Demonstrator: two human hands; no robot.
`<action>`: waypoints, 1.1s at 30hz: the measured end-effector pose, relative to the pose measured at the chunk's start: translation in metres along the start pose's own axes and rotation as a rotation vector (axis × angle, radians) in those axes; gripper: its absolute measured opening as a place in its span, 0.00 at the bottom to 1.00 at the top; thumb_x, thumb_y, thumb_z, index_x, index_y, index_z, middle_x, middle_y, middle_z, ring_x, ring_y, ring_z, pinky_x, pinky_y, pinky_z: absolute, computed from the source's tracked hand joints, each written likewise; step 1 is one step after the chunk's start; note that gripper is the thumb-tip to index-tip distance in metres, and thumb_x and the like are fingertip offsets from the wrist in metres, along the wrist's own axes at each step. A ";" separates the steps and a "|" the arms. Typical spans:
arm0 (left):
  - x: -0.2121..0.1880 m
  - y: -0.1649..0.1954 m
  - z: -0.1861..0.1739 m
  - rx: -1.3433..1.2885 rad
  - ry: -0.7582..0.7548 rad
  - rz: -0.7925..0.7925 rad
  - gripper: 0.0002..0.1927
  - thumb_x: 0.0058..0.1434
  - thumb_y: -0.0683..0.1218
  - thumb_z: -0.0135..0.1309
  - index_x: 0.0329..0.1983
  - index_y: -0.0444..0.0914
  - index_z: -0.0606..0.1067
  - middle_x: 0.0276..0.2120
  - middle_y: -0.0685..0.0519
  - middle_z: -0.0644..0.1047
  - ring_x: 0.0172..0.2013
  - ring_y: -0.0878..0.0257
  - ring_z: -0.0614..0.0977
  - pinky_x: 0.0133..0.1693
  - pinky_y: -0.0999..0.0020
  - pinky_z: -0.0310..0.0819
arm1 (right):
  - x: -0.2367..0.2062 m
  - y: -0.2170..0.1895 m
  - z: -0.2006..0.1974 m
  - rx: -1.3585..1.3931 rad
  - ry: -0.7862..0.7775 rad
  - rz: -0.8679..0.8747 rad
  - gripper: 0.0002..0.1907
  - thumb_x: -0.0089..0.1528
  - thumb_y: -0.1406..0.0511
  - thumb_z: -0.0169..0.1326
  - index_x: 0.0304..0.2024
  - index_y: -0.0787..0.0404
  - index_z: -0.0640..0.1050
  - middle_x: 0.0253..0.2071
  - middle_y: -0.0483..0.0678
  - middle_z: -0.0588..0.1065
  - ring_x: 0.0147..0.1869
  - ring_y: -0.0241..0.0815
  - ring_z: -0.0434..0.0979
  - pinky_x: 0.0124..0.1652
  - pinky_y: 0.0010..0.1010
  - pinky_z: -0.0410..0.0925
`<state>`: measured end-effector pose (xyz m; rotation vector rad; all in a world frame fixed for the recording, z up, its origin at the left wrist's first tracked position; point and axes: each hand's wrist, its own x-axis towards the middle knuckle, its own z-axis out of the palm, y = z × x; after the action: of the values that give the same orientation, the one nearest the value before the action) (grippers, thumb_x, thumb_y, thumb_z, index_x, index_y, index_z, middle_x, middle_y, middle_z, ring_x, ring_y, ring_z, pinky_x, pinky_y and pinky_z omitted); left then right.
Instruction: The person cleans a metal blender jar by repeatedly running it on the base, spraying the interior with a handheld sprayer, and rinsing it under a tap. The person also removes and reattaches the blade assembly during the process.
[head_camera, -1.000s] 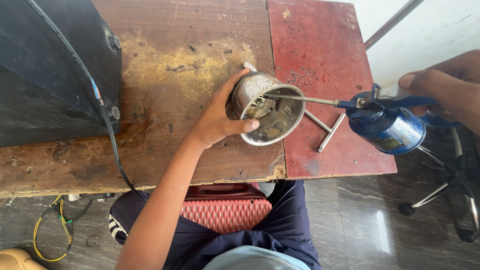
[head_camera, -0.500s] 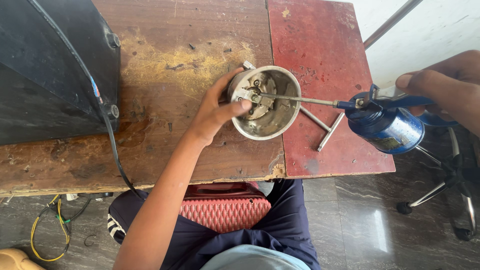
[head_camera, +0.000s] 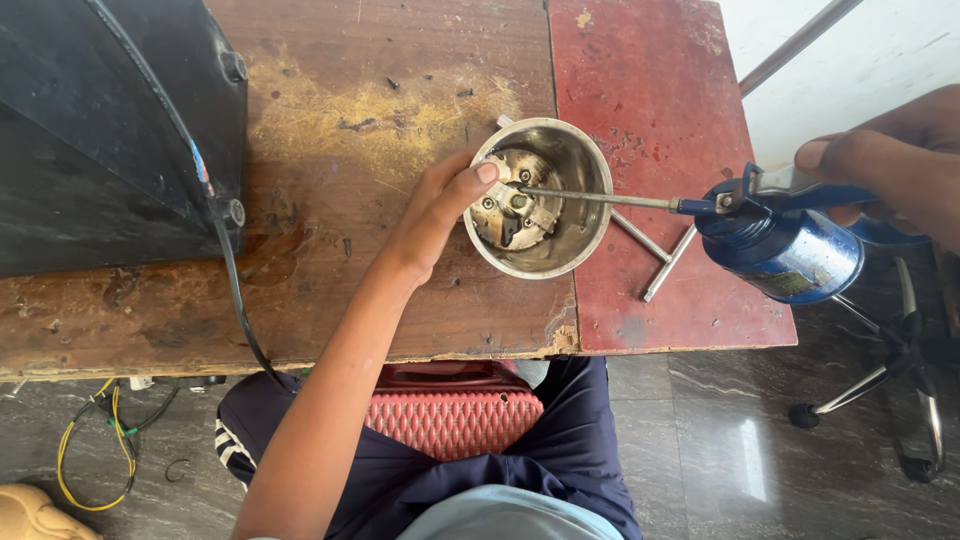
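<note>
Tabletop (head_camera: 330, 300) of worn, scratched wood, with a black machine (head_camera: 90, 130) left of the round steel jar (head_camera: 590, 235). Left hand (head_camera: 435, 210) has its fingers closed on the jar's rim. Right of the jar, right hand (head_camera: 890, 160) grips a blue oil can (head_camera: 785, 245), whose thin spout reaches inside, over the table's red edge.

Blk machine (head_camera: 100, 130), metal rods (head_camera: 665, 250), cable (head_camera: 235, 290)
</note>
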<state>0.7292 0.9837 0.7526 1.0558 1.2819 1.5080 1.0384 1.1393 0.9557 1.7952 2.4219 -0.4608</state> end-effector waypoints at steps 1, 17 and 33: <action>-0.001 0.001 0.000 0.001 -0.010 0.000 0.50 0.48 0.78 0.50 0.55 0.32 0.76 0.43 0.39 0.79 0.54 0.46 0.79 0.59 0.48 0.67 | 0.005 0.003 0.002 0.023 0.021 0.019 0.24 0.66 0.54 0.53 0.45 0.71 0.83 0.25 0.60 0.76 0.24 0.48 0.76 0.28 0.41 0.68; -0.018 0.014 -0.003 -0.113 -0.113 0.066 0.55 0.43 0.67 0.65 0.71 0.34 0.66 0.59 0.37 0.75 0.62 0.46 0.76 0.65 0.53 0.68 | 0.052 0.075 0.022 0.059 -0.004 0.002 0.24 0.70 0.58 0.53 0.40 0.79 0.80 0.28 0.64 0.75 0.28 0.57 0.80 0.35 0.47 0.72; -0.017 0.014 -0.004 -0.152 -0.114 0.056 0.54 0.43 0.64 0.67 0.71 0.34 0.66 0.60 0.38 0.74 0.62 0.48 0.77 0.65 0.55 0.67 | 0.044 0.063 0.018 0.114 0.056 0.007 0.21 0.68 0.63 0.55 0.48 0.81 0.79 0.31 0.68 0.78 0.33 0.59 0.84 0.40 0.47 0.75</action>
<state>0.7287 0.9645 0.7651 1.0703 1.0499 1.5385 1.0824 1.1909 0.9155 1.8851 2.4733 -0.5666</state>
